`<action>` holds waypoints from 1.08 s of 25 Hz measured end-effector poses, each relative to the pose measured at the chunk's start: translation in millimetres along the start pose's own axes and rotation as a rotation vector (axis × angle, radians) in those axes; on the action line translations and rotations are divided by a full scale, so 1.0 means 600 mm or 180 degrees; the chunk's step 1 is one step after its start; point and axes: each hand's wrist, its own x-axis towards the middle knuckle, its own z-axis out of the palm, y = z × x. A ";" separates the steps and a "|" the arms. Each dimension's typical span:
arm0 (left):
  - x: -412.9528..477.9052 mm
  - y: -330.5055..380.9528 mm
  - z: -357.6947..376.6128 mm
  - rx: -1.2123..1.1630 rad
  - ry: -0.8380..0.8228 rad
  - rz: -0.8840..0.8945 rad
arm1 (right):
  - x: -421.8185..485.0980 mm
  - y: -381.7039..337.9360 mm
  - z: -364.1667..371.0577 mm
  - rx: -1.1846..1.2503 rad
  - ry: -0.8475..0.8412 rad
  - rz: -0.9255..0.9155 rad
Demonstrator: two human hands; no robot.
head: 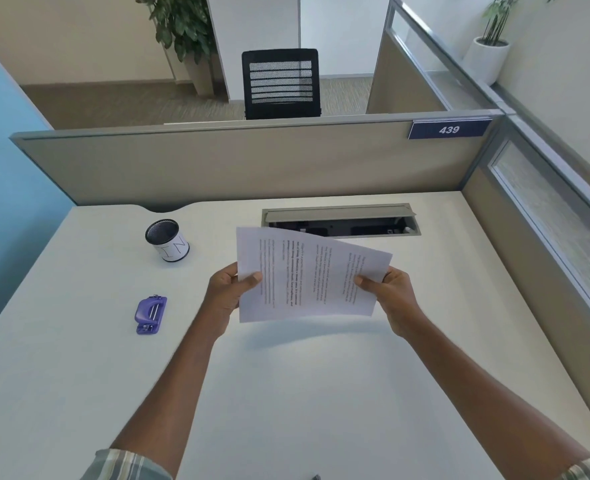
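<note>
At the bottom edge the striped sleeves (pixel 127 465) are cut off by the frame, and a small dark object (pixel 316 477) there shows too little to recognise. Two bare forearms reach over the smooth, pale worktop (pixel 286 393). The left hand (pixel 226 294) and the right hand (pixel 388 294) hold printed paper (pixel 307 275) in the air above the middle of the worktop, one at each side. Each thumb presses on the top face; the other fingers curl below the paper and are mostly hidden. The paper is white, thin and slightly bent; its text is too blurred to read, and I cannot tell how many sheets there are. To the left lie a purple plastic hole punch (pixel 151 315) and, farther, a round black mesh cup (pixel 167 244) with a white label. Behind the paper an open cable hatch (pixel 342 216) is partly covered by it. Beyond the beige partition (pixel 217 168) with the sign "439" (pixel 449 129) stands a black mesh chair (pixel 281 84), its seat hidden.
</note>
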 end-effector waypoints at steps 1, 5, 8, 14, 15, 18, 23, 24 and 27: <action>-0.001 -0.004 0.005 0.0045 -0.0022 0.0001 | 0.001 0.002 -0.002 -0.0050 0.0007 -0.0002; -0.005 -0.022 0.031 0.0022 0.0043 0.0108 | 0.002 0.010 -0.008 -0.0102 0.0042 0.0007; -0.007 -0.039 0.046 0.0091 0.0195 0.0113 | 0.004 0.018 -0.013 -0.0068 0.0056 0.0038; -0.014 -0.061 0.068 0.0204 0.0305 0.0026 | 0.001 0.044 -0.017 0.0031 -0.0021 0.0169; -0.014 -0.062 0.070 0.0242 0.0284 0.0066 | 0.002 0.046 -0.016 0.0029 0.0010 0.0178; -0.014 -0.058 0.073 0.0282 0.0352 0.0152 | 0.009 0.044 -0.017 0.0033 0.0038 0.0178; -0.014 -0.062 0.070 0.0300 0.0368 0.0078 | 0.014 0.058 -0.018 0.0016 0.0016 0.0245; -0.014 -0.066 0.070 0.0321 0.0358 0.0070 | 0.014 0.064 -0.017 0.0008 0.0035 0.0274; -0.014 -0.069 0.075 0.0363 0.0355 0.0038 | 0.014 0.073 -0.016 0.0009 0.0083 0.0326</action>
